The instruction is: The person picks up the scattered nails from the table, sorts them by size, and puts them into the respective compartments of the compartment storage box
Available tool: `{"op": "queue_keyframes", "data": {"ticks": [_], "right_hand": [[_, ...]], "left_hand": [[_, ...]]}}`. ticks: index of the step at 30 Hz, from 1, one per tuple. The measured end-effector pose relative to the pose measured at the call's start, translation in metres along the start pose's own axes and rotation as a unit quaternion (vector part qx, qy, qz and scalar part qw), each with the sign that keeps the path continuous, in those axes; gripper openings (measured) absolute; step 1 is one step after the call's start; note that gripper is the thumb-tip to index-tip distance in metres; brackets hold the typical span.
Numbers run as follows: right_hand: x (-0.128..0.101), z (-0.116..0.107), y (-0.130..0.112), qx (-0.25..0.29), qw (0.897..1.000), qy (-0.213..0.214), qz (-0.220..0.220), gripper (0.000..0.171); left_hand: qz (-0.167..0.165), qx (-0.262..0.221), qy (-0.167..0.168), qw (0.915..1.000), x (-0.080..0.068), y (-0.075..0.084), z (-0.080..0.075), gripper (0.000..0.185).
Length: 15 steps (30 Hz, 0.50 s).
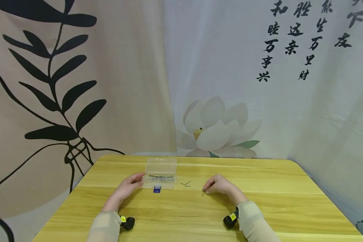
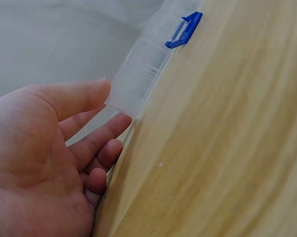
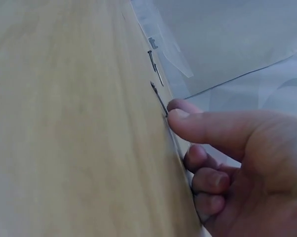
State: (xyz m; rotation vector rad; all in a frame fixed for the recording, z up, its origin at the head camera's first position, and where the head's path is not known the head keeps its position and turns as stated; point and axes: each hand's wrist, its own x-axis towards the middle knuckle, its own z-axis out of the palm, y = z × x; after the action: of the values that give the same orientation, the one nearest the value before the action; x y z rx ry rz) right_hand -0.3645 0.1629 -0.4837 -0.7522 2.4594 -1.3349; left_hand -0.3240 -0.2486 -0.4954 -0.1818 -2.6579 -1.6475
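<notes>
Wood-grain table (image 1: 260, 188), printed fabric (image 1: 224, 134) behind. Clear plastic box (image 1: 161, 166) stands lid up, blue latch (image 1: 157, 190) at front — left grip (image 1: 130, 186) holding its left end. Right grip (image 1: 220, 185) pinches dark nail (image 3: 160, 102); loose nails (image 1: 184, 184) lie between box and right grip.

Left hand (image 1: 130, 185): the thumb (image 2: 79, 98) stretched out apart from loosely bent fingers (image 2: 101, 138).
Right hand (image 1: 220, 185): thumb (image 3: 207, 128) and forefinger (image 3: 185, 105) met in a pinch; other fingers (image 3: 210, 181) curled beside it.
Forearms (image 1: 111, 203): both slanted inward from behind the fingertips.
</notes>
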Motion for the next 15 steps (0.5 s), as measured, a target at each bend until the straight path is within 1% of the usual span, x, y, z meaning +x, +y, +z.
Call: {"op": "queue_keyframes", "data": {"ticks": [6,15], "right_hand": [[0.0006,0.0031,-0.0008,-0.015,1.000,0.016,0.011,0.010],[-0.0008,0.0044,-0.0023,-0.011,1.000,0.022,0.012,0.007]], "left_hand": [[0.004,0.000,-0.005,1.0000,0.0000,-0.0008,-0.0009,0.046],[-0.002,0.002,-0.001,1.0000,0.0014,0.0006,-0.0011,0.046]]}}
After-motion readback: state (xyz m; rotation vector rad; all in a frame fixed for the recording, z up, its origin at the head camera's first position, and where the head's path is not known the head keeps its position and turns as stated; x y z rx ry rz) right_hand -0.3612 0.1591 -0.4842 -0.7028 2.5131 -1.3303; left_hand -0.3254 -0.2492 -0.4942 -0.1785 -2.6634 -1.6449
